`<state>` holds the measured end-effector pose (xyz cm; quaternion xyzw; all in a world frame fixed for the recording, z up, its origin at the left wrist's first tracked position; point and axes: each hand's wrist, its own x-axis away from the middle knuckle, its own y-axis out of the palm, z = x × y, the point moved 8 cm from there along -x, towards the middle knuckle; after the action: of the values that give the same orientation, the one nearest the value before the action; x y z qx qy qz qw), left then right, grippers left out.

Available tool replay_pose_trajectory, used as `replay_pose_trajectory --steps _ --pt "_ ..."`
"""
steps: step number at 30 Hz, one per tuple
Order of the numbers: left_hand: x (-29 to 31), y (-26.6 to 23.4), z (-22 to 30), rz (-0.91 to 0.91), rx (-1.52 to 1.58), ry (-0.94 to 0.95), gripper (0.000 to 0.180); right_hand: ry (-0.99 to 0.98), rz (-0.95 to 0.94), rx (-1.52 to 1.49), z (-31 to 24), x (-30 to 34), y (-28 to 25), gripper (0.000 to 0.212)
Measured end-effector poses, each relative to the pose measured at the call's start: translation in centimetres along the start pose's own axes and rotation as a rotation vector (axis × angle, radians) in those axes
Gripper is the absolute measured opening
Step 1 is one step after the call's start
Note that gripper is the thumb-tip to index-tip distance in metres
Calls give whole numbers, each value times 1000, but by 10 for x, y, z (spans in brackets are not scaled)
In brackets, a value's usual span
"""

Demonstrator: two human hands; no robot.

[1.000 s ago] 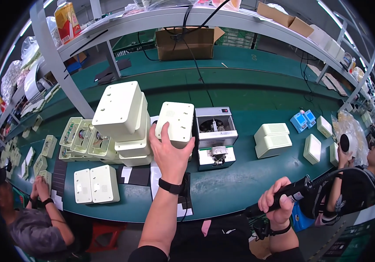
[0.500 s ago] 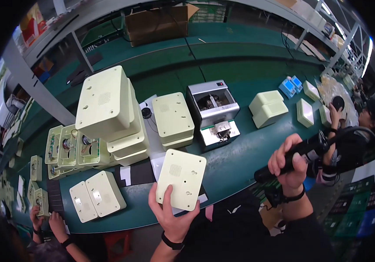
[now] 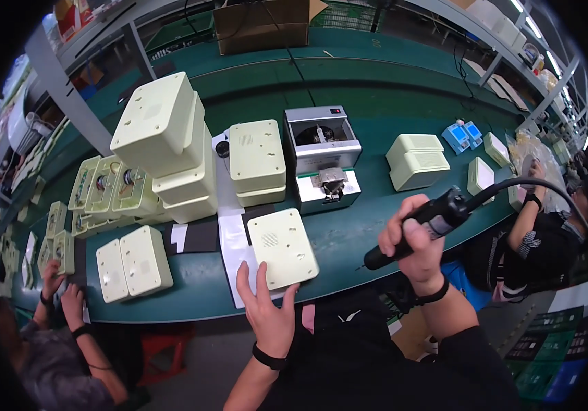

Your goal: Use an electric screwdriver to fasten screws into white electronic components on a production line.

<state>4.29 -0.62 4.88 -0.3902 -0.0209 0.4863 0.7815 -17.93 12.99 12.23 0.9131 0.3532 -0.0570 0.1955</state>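
Observation:
My left hand (image 3: 271, 318) is at the near left corner of a cream plastic housing (image 3: 282, 248), fingers at its left side and thumb along its lower edge. The housing rests at the table's front with its face of holes and speaker slots upward. Raised to the right, my right hand (image 3: 414, 240) is wrapped round a black electric screwdriver (image 3: 438, 218). Its thin bit points down and left, and a thick cord runs from its back end. Beyond the housing stands a silver screw feeder (image 3: 323, 147).
Stacked cream housings (image 3: 164, 137) rise at the left, beside open housings (image 3: 129, 192) with parts inside. Two more housings (image 3: 144, 259) lie in front. A shorter stack (image 3: 256, 157) stands left of the feeder. Co-workers' hands (image 3: 71, 305) are at the far left, others at the right.
The housing has gone from tilted in my left hand to lying lower on the table. My right hand has brought the screwdriver left and its bit now shows.

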Motion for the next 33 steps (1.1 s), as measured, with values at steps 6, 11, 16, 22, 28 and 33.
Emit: replay_pose_trajectory --steps 6,11,16,22,28,33 --pt "27 41 42 -396 563 -283 67 -138 99 106 6 23 -47 24" --pt "-37 23 33 -326 225 134 81 -179 197 60 -2 28 -90 23" --pt "-74 56 30 -447 -44 390 103 -148 173 -143 7 11 -75 23" --pt "-50 69 25 -498 -13 98 110 -263 89 -70 -1 -34 -51 22" --pt "-69 78 8 -561 162 228 118 -340 -97 -50 -35 -93 22 21" --pt "-64 81 -6 -525 284 89 123 -265 -197 223 -12 -130 50 17"
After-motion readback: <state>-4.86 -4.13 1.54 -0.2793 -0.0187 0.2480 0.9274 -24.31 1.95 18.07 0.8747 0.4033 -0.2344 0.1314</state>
